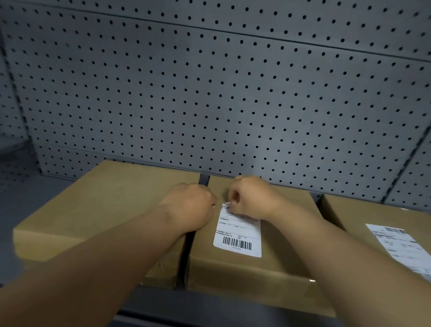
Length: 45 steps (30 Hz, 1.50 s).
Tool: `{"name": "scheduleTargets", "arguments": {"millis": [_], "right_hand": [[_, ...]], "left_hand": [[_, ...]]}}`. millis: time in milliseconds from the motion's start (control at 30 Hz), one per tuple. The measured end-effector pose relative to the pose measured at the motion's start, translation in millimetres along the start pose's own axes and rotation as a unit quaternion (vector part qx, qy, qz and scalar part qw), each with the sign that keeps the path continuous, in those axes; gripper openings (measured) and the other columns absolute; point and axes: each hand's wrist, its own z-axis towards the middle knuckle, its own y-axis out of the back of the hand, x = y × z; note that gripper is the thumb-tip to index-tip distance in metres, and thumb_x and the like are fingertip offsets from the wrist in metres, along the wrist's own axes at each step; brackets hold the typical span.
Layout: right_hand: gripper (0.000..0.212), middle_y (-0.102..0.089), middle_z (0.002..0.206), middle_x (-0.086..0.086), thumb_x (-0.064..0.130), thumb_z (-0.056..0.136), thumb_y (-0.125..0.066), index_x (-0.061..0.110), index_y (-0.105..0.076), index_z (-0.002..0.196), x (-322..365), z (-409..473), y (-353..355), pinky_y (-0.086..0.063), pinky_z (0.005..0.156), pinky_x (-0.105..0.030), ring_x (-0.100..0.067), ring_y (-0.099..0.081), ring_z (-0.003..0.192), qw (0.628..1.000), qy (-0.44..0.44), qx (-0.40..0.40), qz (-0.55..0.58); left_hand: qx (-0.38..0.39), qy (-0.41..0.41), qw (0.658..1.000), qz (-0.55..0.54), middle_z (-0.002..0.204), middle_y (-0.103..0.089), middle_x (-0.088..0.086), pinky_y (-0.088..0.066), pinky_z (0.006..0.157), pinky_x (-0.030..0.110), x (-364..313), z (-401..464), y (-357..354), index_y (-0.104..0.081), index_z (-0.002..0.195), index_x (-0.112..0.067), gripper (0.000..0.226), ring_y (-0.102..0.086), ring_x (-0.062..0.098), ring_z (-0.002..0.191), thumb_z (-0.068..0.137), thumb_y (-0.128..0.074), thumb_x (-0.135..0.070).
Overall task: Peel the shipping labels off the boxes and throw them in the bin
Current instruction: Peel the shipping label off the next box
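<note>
On middle box (274, 252), both hands at label (238, 235)

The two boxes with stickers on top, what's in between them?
In the head view, only a narrow dark gap, showing no object, separates the middle box from the right box; each box carries a white label.

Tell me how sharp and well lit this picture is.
Head view: dim, even light; the label barcode on the middle box reads sharp; the right box's label smears with blur; wide-angle lens bends the pegboard lines.
</note>
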Motion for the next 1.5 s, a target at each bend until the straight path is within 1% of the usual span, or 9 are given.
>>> {"name": "scheduleTargets", "arguments": {"millis": [133, 267, 367, 467, 600, 700, 900, 1333, 1500], "right_hand": [[0.021, -0.058, 0.08, 0.008, 0.011, 0.079, -0.057, 0.024, -0.055, 0.063, -9, -14, 12, -0.05, 0.076, -0.029, -0.011, -0.054, 0.078, 0.995, -0.029, -0.008, 0.097], [0.008, -0.055, 0.084, 0.008, 0.022, 0.081, -0.067, 0.018, -0.061, 0.077, -10, -13, 4, -0.045, 0.076, -0.024, -0.01, -0.053, 0.081, 0.991, -0.036, -0.058, 0.118], [0.026, -0.057, 0.096, 0.006, 0.03, 0.078, -0.073, 0.021, -0.057, 0.096, -6, -11, -1, -0.046, 0.082, -0.029, -0.013, -0.054, 0.088, 0.982, -0.056, -0.072, 0.165], [0.043, -0.062, 0.12, 0.004, 0.03, 0.081, -0.07, 0.022, -0.057, 0.121, -1, -8, -3, -0.045, 0.095, -0.03, -0.016, -0.057, 0.11, 0.989, -0.048, -0.01, 0.143], [0.017, -0.073, 0.105, 0.001, 0.023, 0.085, -0.066, 0.017, -0.072, 0.1, 2, -7, -3, -0.05, 0.091, -0.029, -0.016, -0.066, 0.099, 0.991, -0.037, 0.017, 0.125], [0.012, -0.073, 0.099, -0.002, 0.019, 0.089, -0.061, 0.013, -0.07, 0.092, 3, -8, -2, -0.049, 0.081, -0.027, -0.015, -0.064, 0.088, 0.99, -0.042, 0.002, 0.134], [0.015, -0.069, 0.107, -0.003, 0.016, 0.093, -0.053, 0.009, -0.065, 0.097, 1, -9, -7, -0.035, 0.078, -0.022, -0.009, -0.052, 0.086, 0.985, -0.059, -0.017, 0.162], [0.013, -0.071, 0.104, -0.002, 0.018, 0.087, -0.063, 0.015, -0.068, 0.099, 1, -9, -7, -0.047, 0.083, -0.025, -0.017, -0.065, 0.094, 0.976, -0.074, -0.025, 0.204], [0.014, -0.071, 0.1, -0.002, 0.013, 0.088, -0.06, 0.013, -0.069, 0.1, 4, -13, -10, -0.041, 0.075, -0.021, -0.012, -0.059, 0.08, 0.979, -0.062, -0.039, 0.192]], "left_hand": [[0.001, -0.001, 1.0, -0.003, 0.112, -0.062, 0.007, -0.04, 0.08, 0.031, 2, 1, -2, -0.063, 0.1, -0.013, 0.029, -0.058, 0.025, 0.101, 0.096, -0.035, -0.023], [0.006, 0.0, 1.0, -0.006, 0.113, -0.062, 0.007, -0.041, 0.083, 0.032, 2, 1, -3, -0.063, 0.099, -0.012, 0.029, -0.058, 0.026, 0.103, 0.096, -0.036, -0.023], [0.005, 0.0, 1.0, -0.016, 0.112, -0.063, 0.007, -0.043, 0.083, 0.033, 2, 1, -3, -0.063, 0.098, -0.012, 0.029, -0.058, 0.026, 0.102, 0.096, -0.036, -0.024], [0.011, 0.005, 0.999, -0.032, 0.113, -0.063, 0.007, -0.044, 0.084, 0.033, 4, 0, -4, -0.064, 0.098, -0.013, 0.029, -0.059, 0.026, 0.102, 0.095, -0.037, -0.024], [0.011, 0.007, 0.999, -0.04, 0.114, -0.063, 0.006, -0.044, 0.084, 0.033, 4, 1, -6, -0.064, 0.099, -0.015, 0.029, -0.058, 0.026, 0.103, 0.095, -0.038, -0.025], [0.011, 0.014, 0.999, -0.043, 0.113, -0.062, 0.007, -0.044, 0.083, 0.033, 5, 0, -9, -0.063, 0.098, -0.013, 0.029, -0.058, 0.026, 0.103, 0.095, -0.037, -0.026], [0.008, 0.016, 0.999, -0.047, 0.115, -0.063, 0.006, -0.047, 0.087, 0.034, 6, -1, -10, -0.064, 0.101, -0.015, 0.03, -0.059, 0.027, 0.105, 0.095, -0.037, -0.027], [0.006, 0.012, 0.999, -0.05, 0.114, -0.063, 0.005, -0.049, 0.088, 0.035, 7, 1, -12, -0.064, 0.104, -0.016, 0.031, -0.059, 0.025, 0.105, 0.094, -0.038, -0.028], [0.004, 0.012, 0.998, -0.055, 0.115, -0.063, 0.004, -0.048, 0.088, 0.035, 8, 1, -12, -0.064, 0.102, -0.017, 0.03, -0.059, 0.024, 0.104, 0.095, -0.037, -0.028]]}}
